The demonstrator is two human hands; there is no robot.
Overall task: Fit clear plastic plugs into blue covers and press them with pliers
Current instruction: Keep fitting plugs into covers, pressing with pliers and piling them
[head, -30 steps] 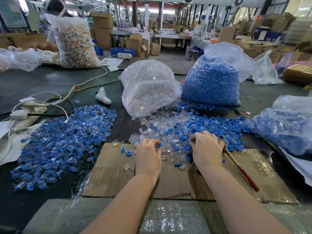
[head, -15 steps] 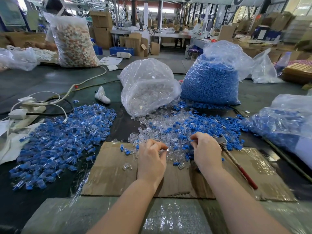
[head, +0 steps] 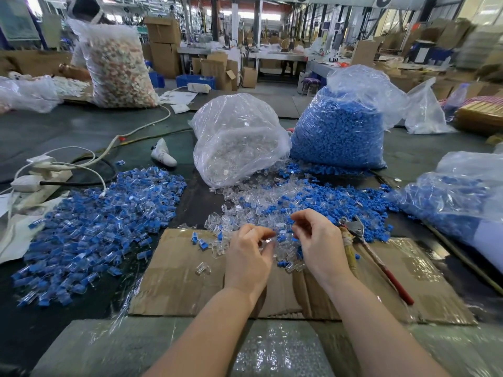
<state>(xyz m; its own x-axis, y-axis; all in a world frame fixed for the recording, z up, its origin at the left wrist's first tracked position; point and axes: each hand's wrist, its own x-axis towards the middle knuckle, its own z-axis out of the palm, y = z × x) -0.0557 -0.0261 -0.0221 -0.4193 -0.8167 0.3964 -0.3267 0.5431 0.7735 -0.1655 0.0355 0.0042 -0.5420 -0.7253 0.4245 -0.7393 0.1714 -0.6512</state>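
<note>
A clear plug [head: 268,241] is being pinched in the left hand [head: 249,257] over the mixed pile [head: 285,208]; a blue cover [head: 290,221] is being pinched by the right hand [head: 319,244]. Misalignment is risking a dropped plug, while the pliers [head: 364,246] are lying unused beside.

I cannot read any words, numbers or signs here. The cardboard boxes [head: 163,36] far behind have no letters I can make out. The white papers [head: 178,97] on the tabletop [head: 81,131] are too small and blurry to read. The clear bags [head: 239,137] show no labels.
</note>
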